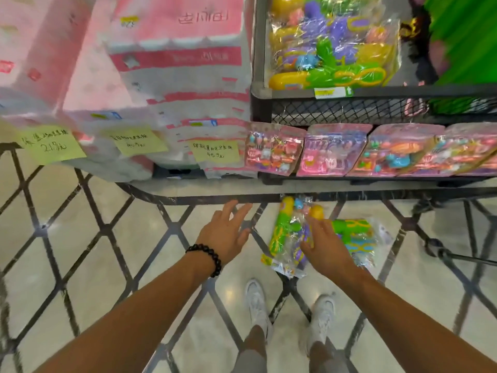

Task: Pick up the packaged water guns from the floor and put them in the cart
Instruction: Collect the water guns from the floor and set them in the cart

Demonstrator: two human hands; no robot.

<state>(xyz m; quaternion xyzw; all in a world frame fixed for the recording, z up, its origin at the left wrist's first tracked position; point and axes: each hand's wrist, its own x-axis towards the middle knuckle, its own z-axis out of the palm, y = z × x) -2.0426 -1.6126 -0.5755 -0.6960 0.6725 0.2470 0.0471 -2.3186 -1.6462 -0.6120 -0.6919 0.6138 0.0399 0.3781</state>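
Shop aisle, pale tiled floor [88, 238] crossed by dark diamond lines. The person stands bent forward, both bare arms stretched down, white shoes [256, 302] planted near. Two packaged water guns lie on the floor just ahead of the feet: one clear bag [285, 232] with a green and yellow gun pointing far, and a second bag [357, 238] overlapping it on the right. The right hand [326, 246] is over the seam between the two bags, fingers spread and curled down onto the plastic; whether it has actually closed a grip I cannot tell. The left hand [228, 232] is flat and splayed, holding nothing, over bare floor just left of the near bag; a black bead bracelet [207, 258] sits on its wrist. Far right, a dark mesh-sided cart [322, 111] already holds more bagged water guns [330, 47] in yellow, purple and green. Below its rim stands a row of pink toy packs [336, 150]. Far left, stacked pink and white tissue bales [172, 76] carry yellow handwritten price notes [51, 145].
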